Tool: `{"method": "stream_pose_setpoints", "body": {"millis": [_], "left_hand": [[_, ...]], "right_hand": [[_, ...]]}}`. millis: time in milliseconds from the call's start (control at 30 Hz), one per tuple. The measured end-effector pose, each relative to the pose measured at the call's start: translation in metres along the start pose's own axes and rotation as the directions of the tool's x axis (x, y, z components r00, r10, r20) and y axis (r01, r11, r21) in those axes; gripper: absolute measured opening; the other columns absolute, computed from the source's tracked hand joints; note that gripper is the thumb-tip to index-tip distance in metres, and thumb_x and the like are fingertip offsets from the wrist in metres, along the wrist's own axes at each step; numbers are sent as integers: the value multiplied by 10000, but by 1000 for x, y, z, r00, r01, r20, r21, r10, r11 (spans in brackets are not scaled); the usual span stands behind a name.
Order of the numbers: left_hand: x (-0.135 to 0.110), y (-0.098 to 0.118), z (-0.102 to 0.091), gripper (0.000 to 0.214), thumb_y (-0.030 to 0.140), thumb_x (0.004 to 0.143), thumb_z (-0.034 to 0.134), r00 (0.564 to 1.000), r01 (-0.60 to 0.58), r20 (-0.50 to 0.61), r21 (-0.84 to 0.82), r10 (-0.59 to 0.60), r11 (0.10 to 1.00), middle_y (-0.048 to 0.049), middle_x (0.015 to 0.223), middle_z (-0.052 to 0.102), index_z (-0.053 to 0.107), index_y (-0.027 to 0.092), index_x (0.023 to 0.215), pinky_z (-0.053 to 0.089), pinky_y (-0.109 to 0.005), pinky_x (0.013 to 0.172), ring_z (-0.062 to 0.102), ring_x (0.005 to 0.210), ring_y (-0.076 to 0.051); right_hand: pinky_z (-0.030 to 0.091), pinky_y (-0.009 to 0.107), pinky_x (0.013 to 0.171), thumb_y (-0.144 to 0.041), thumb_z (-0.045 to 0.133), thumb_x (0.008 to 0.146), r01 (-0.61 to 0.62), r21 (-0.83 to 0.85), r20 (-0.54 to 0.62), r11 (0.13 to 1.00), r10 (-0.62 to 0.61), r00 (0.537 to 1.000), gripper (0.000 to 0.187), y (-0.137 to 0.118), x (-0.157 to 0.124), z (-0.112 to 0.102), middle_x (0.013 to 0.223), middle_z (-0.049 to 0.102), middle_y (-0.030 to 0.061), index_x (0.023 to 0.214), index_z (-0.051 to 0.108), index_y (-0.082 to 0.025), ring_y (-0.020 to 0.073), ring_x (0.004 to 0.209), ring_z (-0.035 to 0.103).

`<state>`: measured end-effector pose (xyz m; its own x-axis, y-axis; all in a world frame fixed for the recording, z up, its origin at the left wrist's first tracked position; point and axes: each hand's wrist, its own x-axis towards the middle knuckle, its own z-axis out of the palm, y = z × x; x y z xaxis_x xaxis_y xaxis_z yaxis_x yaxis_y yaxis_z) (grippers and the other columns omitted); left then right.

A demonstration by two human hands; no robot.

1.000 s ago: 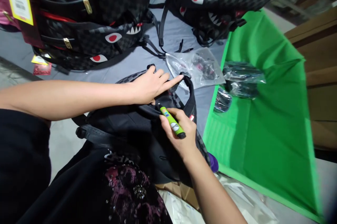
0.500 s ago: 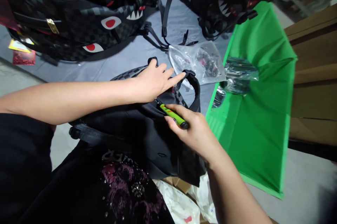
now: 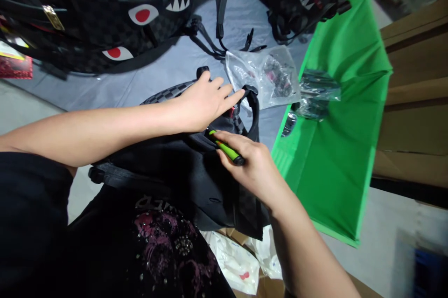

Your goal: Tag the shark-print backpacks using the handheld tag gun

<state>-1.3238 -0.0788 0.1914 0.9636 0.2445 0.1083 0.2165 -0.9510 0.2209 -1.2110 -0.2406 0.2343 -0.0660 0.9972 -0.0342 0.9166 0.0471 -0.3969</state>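
A black backpack (image 3: 182, 172) with grey checkered panels lies across my lap against the table. My left hand (image 3: 205, 104) rests on its top part with fingers spread, the index finger stretched towards the carry handle (image 3: 255, 111). In my right hand (image 3: 250, 162) is a slim green-and-black handled tool (image 3: 227, 149), held between thumb and fingers. Its far end points into the fabric just under my left palm, and the tip is hidden there, so its exact kind does not show.
Several checkered backpacks (image 3: 87, 23) with red eyes and white teeth lie at the back. A clear plastic bag (image 3: 262, 74) sits beside a green fabric bin (image 3: 336, 162) holding plastic-wrapped items (image 3: 318, 95). Cardboard boxes (image 3: 413, 116) stand right; white plastic packages (image 3: 234, 263) lie below.
The view has shifted slightly. The tool's handle has moved a little up and left with my right hand, its front end deeper under my left palm. My left hand stays spread on the backpack.
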Motion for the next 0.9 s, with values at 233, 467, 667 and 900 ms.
{"method": "stream_pose_setpoints", "body": {"millis": [233, 467, 667, 900], "left_hand": [[0, -1, 3, 867, 345, 850, 585, 1000, 2, -8, -30, -2, 1000, -146, 1486, 443, 147, 200, 1585, 260, -546, 1072, 390, 1307, -411], [2, -4, 7, 847, 350, 863, 562, 1000, -2, -14, -83, 1, 997, -142, 1487, 443, 142, 210, 1584, 237, -560, 1080, 368, 1326, -417], [2, -7, 10, 836, 337, 861, 564, 999, -10, -38, -102, 6, 995, -145, 1476, 458, 164, 209, 1583, 248, -542, 1075, 377, 1317, -402], [2, -7, 8, 834, 345, 867, 578, 999, -5, -47, -106, 0, 994, -150, 1478, 464, 172, 217, 1585, 254, -517, 1068, 393, 1309, -387]], "right_hand": [[574, 391, 999, -112, 562, 879, -7, 28, 21, 1000, 6, 1000, 355, 0, 3, 2, 1184, 720, 85, 1197, 703, -180, 232, 1106, 689], [563, 386, 1016, -103, 556, 882, -24, 25, 58, 999, 23, 998, 365, -2, 6, -1, 1203, 712, 83, 1209, 701, -180, 230, 1129, 679], [574, 400, 997, -103, 554, 875, -32, 4, 42, 999, 32, 999, 369, -5, 6, 0, 1182, 720, 91, 1204, 705, -177, 239, 1107, 689], [586, 406, 958, -148, 568, 890, -78, -24, -1, 997, 78, 997, 319, -7, 4, 4, 1136, 737, 82, 1174, 709, -182, 236, 1038, 714]]}}
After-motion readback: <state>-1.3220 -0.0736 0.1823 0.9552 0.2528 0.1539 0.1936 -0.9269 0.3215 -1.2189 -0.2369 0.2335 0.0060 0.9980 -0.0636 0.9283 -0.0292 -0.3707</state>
